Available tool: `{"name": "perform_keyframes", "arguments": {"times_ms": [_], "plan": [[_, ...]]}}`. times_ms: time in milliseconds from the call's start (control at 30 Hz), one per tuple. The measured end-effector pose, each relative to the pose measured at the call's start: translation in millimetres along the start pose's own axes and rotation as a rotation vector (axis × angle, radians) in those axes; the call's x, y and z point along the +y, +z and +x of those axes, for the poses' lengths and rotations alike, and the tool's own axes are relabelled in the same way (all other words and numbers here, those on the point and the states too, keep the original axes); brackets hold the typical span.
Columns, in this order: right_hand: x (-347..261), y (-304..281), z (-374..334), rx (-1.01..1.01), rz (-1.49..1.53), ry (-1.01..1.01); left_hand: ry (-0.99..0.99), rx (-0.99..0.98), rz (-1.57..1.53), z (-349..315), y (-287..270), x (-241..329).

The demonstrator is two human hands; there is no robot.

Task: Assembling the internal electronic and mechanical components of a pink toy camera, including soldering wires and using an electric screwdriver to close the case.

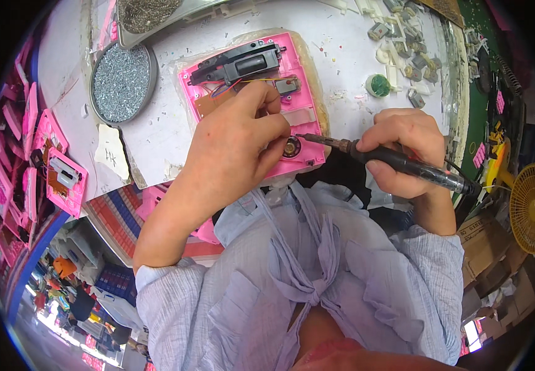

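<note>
A pink plastic casing [306,110] lies open on the bench in front of me. Fitted in it are a black-grey mechanism [243,64], a small motor [287,85], thin coloured wires and a round speaker [291,147]. My left hand [243,133] is over the casing, thumb and fingers pinched together beside the speaker; what they pinch is too small to make out. My right hand [406,148] grips the dark handle of a soldering iron [397,162]. Its metal tip points left and reaches the casing just above the speaker.
A round dish of small screws [121,83] and a metal tray [175,25] stand at the left and back. Several small motors [412,62] and a green-filled little pot [378,85] are at the right. Pink casings [67,176] pile up left; a yellow fan [529,207] is far right.
</note>
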State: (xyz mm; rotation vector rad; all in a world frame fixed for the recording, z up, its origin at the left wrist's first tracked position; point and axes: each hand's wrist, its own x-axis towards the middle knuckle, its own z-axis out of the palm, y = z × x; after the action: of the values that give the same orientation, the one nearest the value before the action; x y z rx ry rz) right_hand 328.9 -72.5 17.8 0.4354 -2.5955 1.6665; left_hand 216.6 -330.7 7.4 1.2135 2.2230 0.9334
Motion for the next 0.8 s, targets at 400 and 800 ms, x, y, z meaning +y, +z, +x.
{"name": "perform_keyframes", "arguments": {"times_ms": [400, 800], "plan": [[7, 8, -3, 0.008, 0.010, -0.028, 0.121, -0.020, 0.170, 9, -5, 7], [2, 8, 4, 0.006, 0.014, -0.004, 0.181, -0.090, 0.230, 17, -8, 12]]}}
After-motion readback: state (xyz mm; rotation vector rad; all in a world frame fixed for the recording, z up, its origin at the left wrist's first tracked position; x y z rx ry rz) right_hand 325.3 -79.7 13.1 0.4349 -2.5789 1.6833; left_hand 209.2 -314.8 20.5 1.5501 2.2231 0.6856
